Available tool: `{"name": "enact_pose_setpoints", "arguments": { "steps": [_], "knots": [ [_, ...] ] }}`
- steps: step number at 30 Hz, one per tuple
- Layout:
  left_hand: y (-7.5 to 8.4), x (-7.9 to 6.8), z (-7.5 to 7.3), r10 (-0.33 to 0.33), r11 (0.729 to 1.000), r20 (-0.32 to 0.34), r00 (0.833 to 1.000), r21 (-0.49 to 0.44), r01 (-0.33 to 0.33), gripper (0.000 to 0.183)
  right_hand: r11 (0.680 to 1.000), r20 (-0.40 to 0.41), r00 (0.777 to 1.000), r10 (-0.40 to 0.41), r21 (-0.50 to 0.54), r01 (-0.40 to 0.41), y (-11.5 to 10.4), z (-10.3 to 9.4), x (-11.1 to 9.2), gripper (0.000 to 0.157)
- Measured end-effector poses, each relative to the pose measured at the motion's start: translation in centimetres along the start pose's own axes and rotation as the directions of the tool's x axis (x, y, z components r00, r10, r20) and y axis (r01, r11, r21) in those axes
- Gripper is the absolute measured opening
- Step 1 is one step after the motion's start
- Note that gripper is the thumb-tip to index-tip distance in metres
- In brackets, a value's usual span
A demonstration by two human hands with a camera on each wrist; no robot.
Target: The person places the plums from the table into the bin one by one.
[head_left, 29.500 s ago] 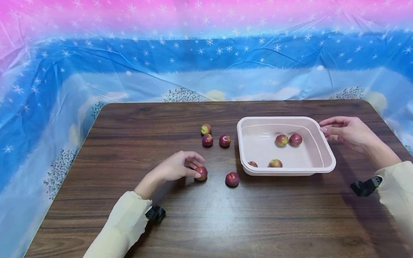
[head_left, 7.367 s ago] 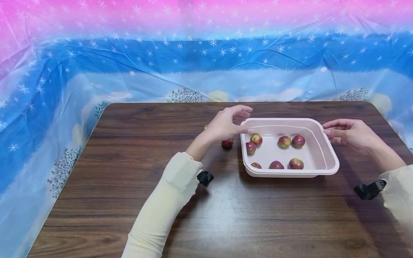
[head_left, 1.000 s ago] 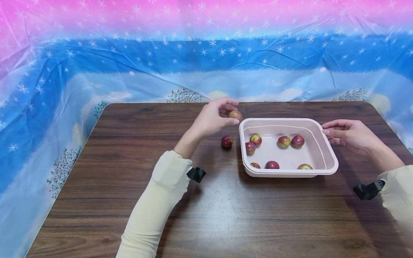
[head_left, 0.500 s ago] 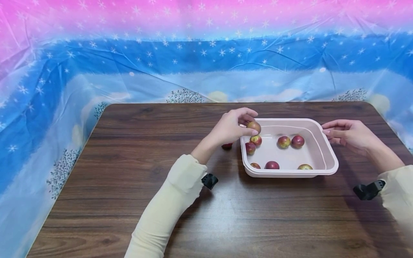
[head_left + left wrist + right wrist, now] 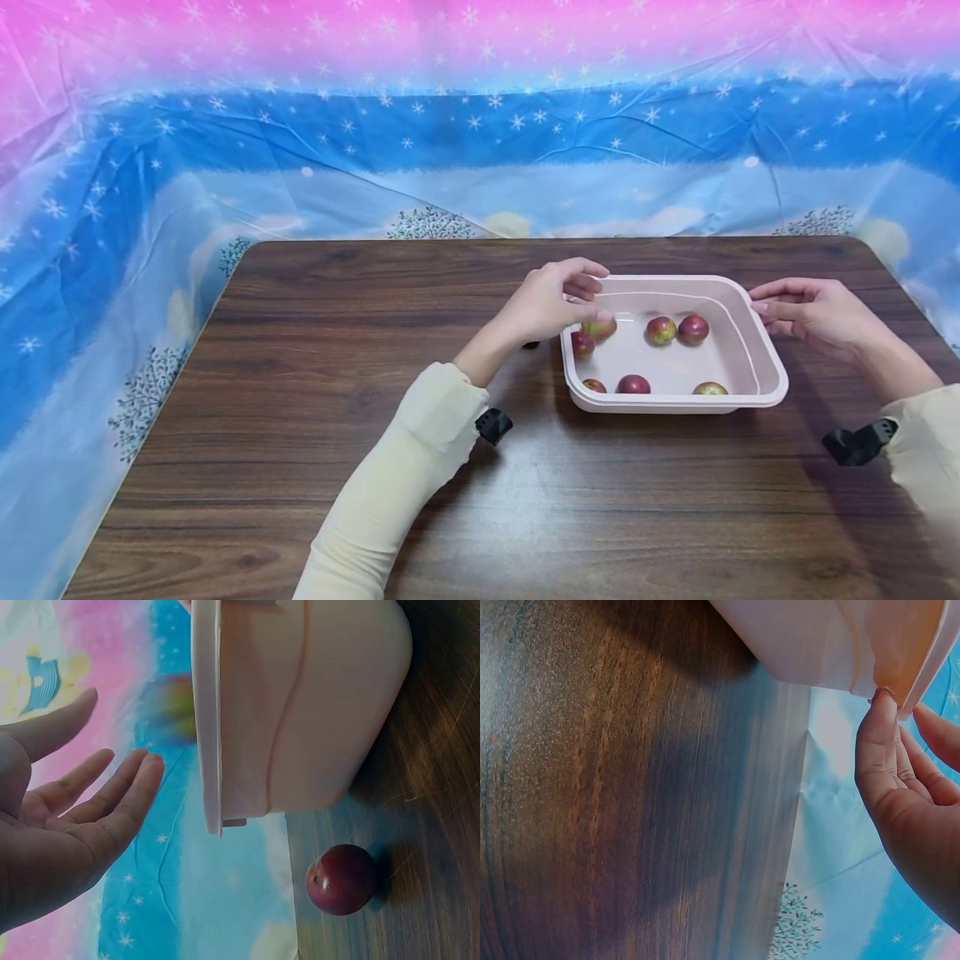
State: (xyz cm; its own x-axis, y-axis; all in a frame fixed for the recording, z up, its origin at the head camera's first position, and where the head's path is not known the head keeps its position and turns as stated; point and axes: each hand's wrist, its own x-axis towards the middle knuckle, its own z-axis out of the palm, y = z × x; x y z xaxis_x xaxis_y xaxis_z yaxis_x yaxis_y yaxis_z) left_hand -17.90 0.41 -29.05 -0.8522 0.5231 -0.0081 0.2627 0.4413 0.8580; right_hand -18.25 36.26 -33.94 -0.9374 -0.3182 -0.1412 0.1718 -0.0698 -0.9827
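My left hand (image 5: 551, 296) is over the left rim of a pale pink plastic basin (image 5: 675, 403), its fingers spread and relaxed. A blurred plum (image 5: 178, 709) is in mid-air just past its fingertips in the left wrist view, level with the rim. From the head view, that falling plum (image 5: 602, 326) overlaps another plum at the basin's left end. My right hand (image 5: 817, 312) pinches the basin's right rim, thumb on one side and fingers (image 5: 883, 712) on the other. Several red and yellow-green plums (image 5: 661, 331) lie inside the basin.
One dark red plum (image 5: 341, 879) sits on the table left of the basin, mostly hidden behind my left wrist in the head view. A brown wooden table (image 5: 300, 417) lies beneath, with a snowflake-patterned cloth (image 5: 450, 125) hanging behind. Each wrist wears a black camera (image 5: 495, 426).
Over the last second my left hand carries a plum from behind the basin's left corner to above its left end and lets it go. My right hand stays at the rim.
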Motion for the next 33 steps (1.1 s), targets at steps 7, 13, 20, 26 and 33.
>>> {"name": "enact_pose_setpoints", "arguments": {
  "steps": [7,13,20,26,33],
  "knots": [
    [-0.3,-0.1,-0.5,0.036,0.999,-0.01,0.999,-0.004,-0.036,0.049,1.0,-0.002,1.0,0.002,-0.004,-0.002,0.0,0.0,0.0,0.025],
    [-0.5,-0.1,-0.7,0.034,0.999,-0.014,0.999,0.001,-0.034,0.051,1.0,0.01,1.0,-0.001,0.016,0.001,0.0,-0.1,0.0,0.025],
    [-0.9,-0.3,-1.2,0.012,1.0,-0.037,0.999,-0.01,-0.012,0.05,1.0,0.01,1.0,0.001,0.007,-0.001,0.1,-0.2,0.0,0.025],
    [-2.2,-0.7,-1.8,-0.037,0.999,-0.072,0.997,0.002,0.037,0.047,1.0,0.016,1.0,-0.003,0.023,0.003,0.2,-0.2,0.0,0.026],
    [-4.2,-1.0,-2.4,-0.069,0.998,-0.113,0.991,0.008,0.07,0.046,1.0,0.007,1.0,0.002,0.011,-0.002,0.1,-0.2,0.0,0.026]
  ]
}}
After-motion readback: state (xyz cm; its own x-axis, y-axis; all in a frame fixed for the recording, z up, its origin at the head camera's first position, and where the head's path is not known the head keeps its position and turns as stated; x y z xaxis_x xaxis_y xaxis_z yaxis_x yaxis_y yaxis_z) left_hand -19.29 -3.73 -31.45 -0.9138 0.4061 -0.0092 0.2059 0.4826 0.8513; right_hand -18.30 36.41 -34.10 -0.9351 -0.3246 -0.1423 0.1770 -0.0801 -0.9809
